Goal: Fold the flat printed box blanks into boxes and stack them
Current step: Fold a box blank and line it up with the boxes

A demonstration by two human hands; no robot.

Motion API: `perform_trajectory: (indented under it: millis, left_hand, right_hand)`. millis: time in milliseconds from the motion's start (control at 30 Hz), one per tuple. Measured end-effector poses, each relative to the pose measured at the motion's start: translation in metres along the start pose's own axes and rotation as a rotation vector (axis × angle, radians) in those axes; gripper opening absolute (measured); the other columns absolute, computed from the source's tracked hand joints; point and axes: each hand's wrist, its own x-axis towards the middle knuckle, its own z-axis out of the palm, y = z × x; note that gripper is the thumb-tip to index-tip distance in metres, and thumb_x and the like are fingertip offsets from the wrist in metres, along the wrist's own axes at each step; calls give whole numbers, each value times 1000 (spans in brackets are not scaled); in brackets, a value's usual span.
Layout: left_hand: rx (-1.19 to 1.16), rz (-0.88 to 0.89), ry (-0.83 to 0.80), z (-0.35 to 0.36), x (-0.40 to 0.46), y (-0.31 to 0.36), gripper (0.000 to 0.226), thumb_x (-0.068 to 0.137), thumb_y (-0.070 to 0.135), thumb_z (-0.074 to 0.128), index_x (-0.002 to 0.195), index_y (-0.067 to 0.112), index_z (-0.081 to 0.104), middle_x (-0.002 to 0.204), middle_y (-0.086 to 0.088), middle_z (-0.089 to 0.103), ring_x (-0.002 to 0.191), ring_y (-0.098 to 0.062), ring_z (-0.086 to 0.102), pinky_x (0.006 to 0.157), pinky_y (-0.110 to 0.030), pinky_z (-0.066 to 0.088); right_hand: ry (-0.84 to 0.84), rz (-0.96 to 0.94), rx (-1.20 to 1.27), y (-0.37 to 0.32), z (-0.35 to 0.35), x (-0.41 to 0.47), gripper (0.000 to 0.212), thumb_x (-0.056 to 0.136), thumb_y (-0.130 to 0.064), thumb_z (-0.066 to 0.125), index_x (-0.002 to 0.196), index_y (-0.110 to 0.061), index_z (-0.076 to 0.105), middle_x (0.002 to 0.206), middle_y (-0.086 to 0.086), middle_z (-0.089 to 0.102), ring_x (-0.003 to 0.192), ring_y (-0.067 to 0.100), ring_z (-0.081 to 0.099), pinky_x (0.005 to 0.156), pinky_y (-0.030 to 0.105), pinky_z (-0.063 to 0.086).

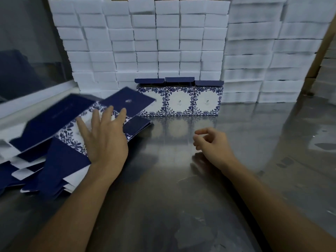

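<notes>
On my shiny grey metal bench [181, 179], by a wall of white boxes [145, 42], my left hand [105, 140] lies flat, fingers spread, on the pile of flat dark blue flowery card box blanks [60, 131], and my right hand [211, 142] rests loosely curled, holding nothing.

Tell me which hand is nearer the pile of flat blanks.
Left. The left hand lies on the pile of blanks, fingers spread. The right hand hangs loosely curled over the bare table, well right of the pile.

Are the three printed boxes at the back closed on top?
Open: each folded box stands upright with its navy top flap raised.
</notes>
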Motion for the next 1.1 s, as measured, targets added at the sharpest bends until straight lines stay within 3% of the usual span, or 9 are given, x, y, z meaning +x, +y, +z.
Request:
perform_trajectory:
  millis: [233,333,400,500,633,800,900,1000,1100]
  left_hand:
    - [-84,274,149,-23,-23,54,76,75,-3,65,144,21,47,153,-13,40,144,-39,28,115,-63,16]
    - [-102,414,63,-21,-39,74,69,77,5,45,144,20,46,153,-12,39,144,-37,30,114,-61,24]
    - [-153,445,21,-18,-42,80,68,77,3,42,144,17,48,152,-13,41,143,-37,32,113,-58,29]
    - [-225,478,2,-9,-40,78,73,75,0,62,144,15,47,151,-12,43,141,-35,36,110,-55,34]
    - [-363,505,-20,0,-36,69,59,86,40,55,141,17,52,149,-7,46,140,-24,38,110,-53,31]
    - [-332,310,41,8,-22,49,52,93,46,43,137,21,53,148,-8,45,138,-27,38,107,-57,27]
    - [-353,197,-1,14,-13,33,55,95,51,40,141,22,47,147,-8,42,135,-28,39,104,-58,32]
    - [-626,93,-160,22,-12,26,60,94,57,45,145,26,39,144,-2,42,127,-23,46,99,-43,43]
    - [-695,12,-187,26,-15,27,65,88,60,53,143,28,42,138,4,46,120,-17,51,93,-36,44]
  right_hand:
    - [-364,72,448,-41,10,-21,53,86,-58,65,124,-23,59,104,5,74,91,19,72,78,31,53]
    - [-478,81,612,-54,17,-29,43,99,-47,53,124,-13,59,117,10,67,104,25,70,91,43,55]
    - [-478,82,693,-55,19,-31,36,106,-39,45,119,-14,66,114,7,70,103,21,69,84,36,58]
    - [-418,118,771,-49,20,-28,35,108,-30,39,106,-15,71,103,3,73,95,17,70,79,31,58]
    - [-177,154,705,-41,18,-18,34,108,-32,40,105,-15,69,100,1,77,87,16,72,72,29,60]
    - [37,205,715,-38,1,-6,37,106,-36,44,115,-9,67,116,12,74,116,35,65,105,55,48]
    - [95,229,789,-36,-12,-2,39,105,-40,45,119,-10,66,113,8,75,105,28,72,95,52,55]
    - [149,262,814,-34,-19,0,41,106,-43,42,120,-11,65,108,7,77,95,26,75,75,47,63]
    - [213,261,705,-33,-20,1,34,108,-34,38,110,-13,65,106,6,76,95,26,73,81,50,61]
